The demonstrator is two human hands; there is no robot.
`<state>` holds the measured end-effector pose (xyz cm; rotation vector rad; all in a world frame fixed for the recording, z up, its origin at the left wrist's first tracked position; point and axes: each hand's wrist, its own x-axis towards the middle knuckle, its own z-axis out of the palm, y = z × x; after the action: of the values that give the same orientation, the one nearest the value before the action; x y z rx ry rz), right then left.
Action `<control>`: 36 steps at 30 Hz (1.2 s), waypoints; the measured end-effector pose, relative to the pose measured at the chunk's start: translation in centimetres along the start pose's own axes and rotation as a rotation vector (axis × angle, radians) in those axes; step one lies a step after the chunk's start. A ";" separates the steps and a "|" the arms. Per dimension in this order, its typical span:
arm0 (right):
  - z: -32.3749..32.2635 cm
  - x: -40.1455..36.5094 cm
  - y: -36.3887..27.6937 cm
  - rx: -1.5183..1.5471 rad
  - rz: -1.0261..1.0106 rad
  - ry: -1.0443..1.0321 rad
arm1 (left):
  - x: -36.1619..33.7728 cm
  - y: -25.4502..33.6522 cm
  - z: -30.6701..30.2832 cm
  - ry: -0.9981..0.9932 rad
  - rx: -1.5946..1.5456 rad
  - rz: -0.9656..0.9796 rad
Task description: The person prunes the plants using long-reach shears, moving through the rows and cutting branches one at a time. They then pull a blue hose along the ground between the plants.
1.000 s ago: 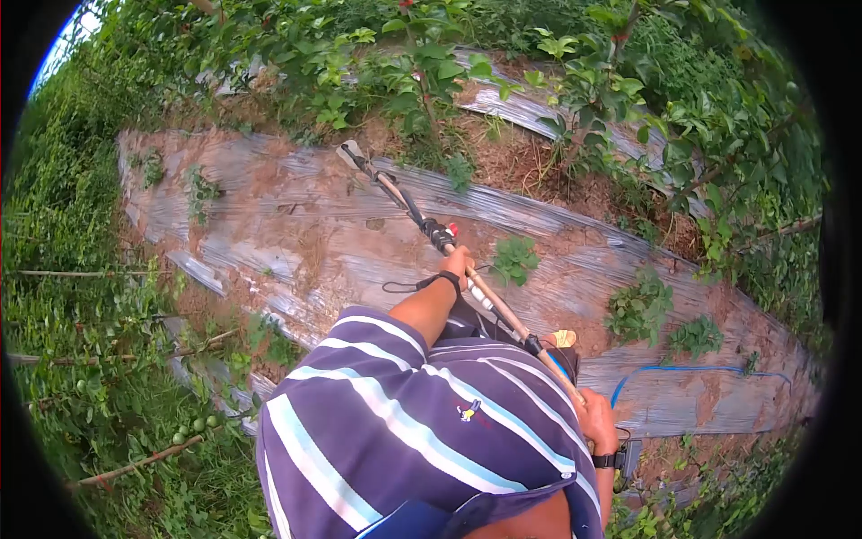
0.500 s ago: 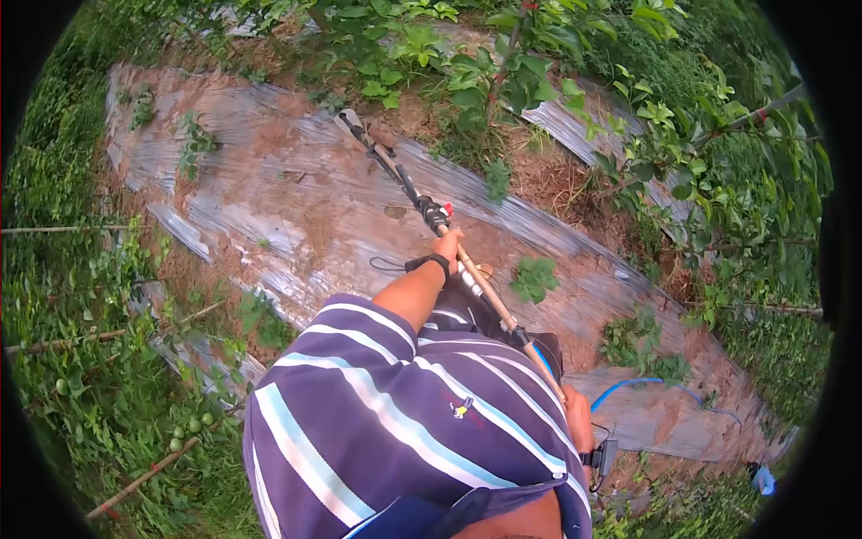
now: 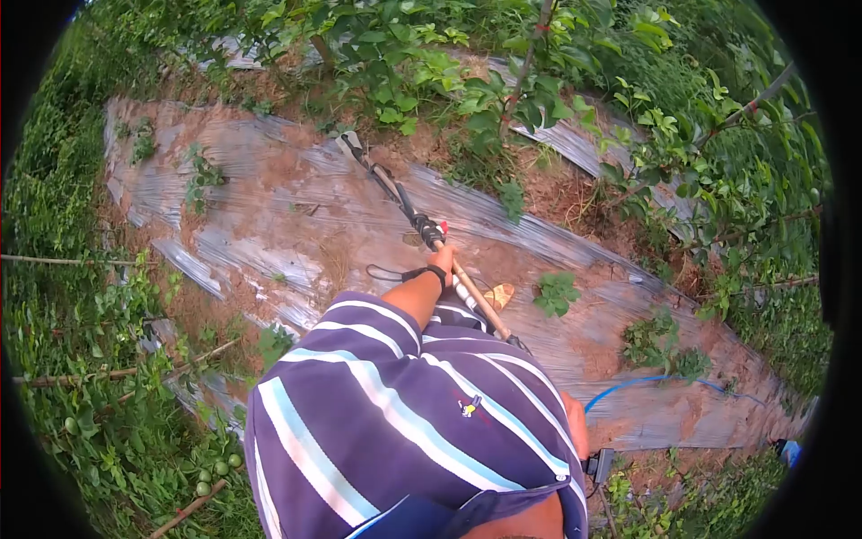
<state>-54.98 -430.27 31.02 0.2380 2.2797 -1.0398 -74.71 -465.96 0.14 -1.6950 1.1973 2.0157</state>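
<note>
A long wooden pole (image 3: pixel 480 305) runs diagonally past my striped shirt. My left hand (image 3: pixel 441 259) is wrapped round it, just below a black clamp with a red part (image 3: pixel 431 231). From there a dark cable follows the pole to a flat grey head (image 3: pixel 348 141) over the ground sheet. A black band circles my left wrist. My right hand (image 3: pixel 576 422) shows only in part beside the shirt's edge; its fingers and the pole's rear end are hidden. A dark device (image 3: pixel 600 465) sits at that wrist.
Torn silvery plastic sheeting (image 3: pixel 260 162) with soil on it covers the ground. Leafy branches (image 3: pixel 530 90) hang at the top and right. A blue hose (image 3: pixel 628 382) lies at the right, near low weeds (image 3: pixel 557 294). Round green fruits (image 3: pixel 205 476) hang at lower left.
The pole's head and my left hand sit slightly lower in view. My right hand and the pole's rear part are now more hidden by the shirt. A yellowish patch beside the pole shows more.
</note>
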 end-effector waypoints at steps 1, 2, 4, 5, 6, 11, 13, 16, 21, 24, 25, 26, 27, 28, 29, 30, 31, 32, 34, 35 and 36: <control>1.2 -0.4 -0.9 -0.015 0.000 -0.004 | 0.7 0.4 -1.0 -0.023 0.005 -0.004; 2.5 -0.9 -1.6 -0.033 0.003 -0.008 | 1.5 0.7 -2.1 -0.046 0.010 -0.010; 5.0 -2.0 -2.8 -0.050 -0.012 0.032 | 1.1 1.8 -3.6 -0.048 0.004 -0.009; 6.1 -2.5 -3.4 -0.071 -0.036 0.063 | 0.9 2.5 -4.3 -0.043 -0.013 -0.004; 7.0 -2.9 -4.2 -0.070 -0.036 0.068 | 0.9 3.3 -5.0 -0.046 -0.010 -0.002; 9.7 -4.7 -10.0 -0.132 0.084 0.012 | -0.5 7.2 -8.5 -0.131 0.037 -0.044; 10.6 -4.9 -11.7 -0.177 0.100 0.001 | -0.9 9.0 -9.5 -0.127 0.045 -0.026; 12.7 -5.0 -13.1 -0.153 0.084 0.030 | 0.3 10.4 -11.2 -0.168 -0.020 -0.055; 18.3 -3.6 -14.4 -0.043 0.029 0.090 | 2.6 14.1 -14.1 -0.123 0.030 -0.019; 21.8 -2.4 -16.5 -0.065 0.071 0.076 | 1.3 18.1 -15.4 -0.122 0.053 -0.095; 22.6 -2.4 -17.5 -0.106 0.112 0.055 | 3.0 18.6 -16.3 -0.134 0.080 -0.104; 24.3 -2.2 -16.1 -0.140 0.110 0.043 | 4.6 18.7 -17.1 -0.131 0.073 -0.118; 25.4 -2.2 -16.3 -0.145 0.105 0.035 | 5.0 19.5 -17.9 -0.139 0.100 -0.123; 26.8 -2.1 -16.6 -0.143 0.102 0.026 | 6.0 20.2 -19.0 -0.144 0.131 -0.128; 28.4 -2.1 -16.7 -0.068 0.058 0.048 | 9.5 19.2 -20.4 -0.162 0.207 -0.062; 29.4 -1.9 -17.2 -0.019 0.062 0.047 | 9.8 20.1 -21.4 -0.152 0.214 -0.079; 30.5 -1.8 -17.7 0.012 0.085 0.040 | 10.2 21.0 -22.2 -0.172 0.230 -0.083; 31.5 -2.0 -18.1 0.042 0.105 0.036 | 10.4 21.8 -22.7 -0.198 0.245 -0.084; 33.5 -2.0 -19.3 0.097 0.152 0.028 | 12.2 22.5 -24.0 -0.179 0.277 -0.084; 34.2 -2.1 -19.9 0.120 0.173 0.034 | 13.2 22.8 -24.7 -0.183 0.327 -0.088; 35.1 -2.4 -20.2 0.150 0.189 0.035 | 13.0 23.3 -25.5 -0.188 0.376 -0.090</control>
<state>-44.91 -469.43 27.40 0.5268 2.1630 -1.1150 -75.76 -502.85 -1.44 -1.3247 1.3088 1.7201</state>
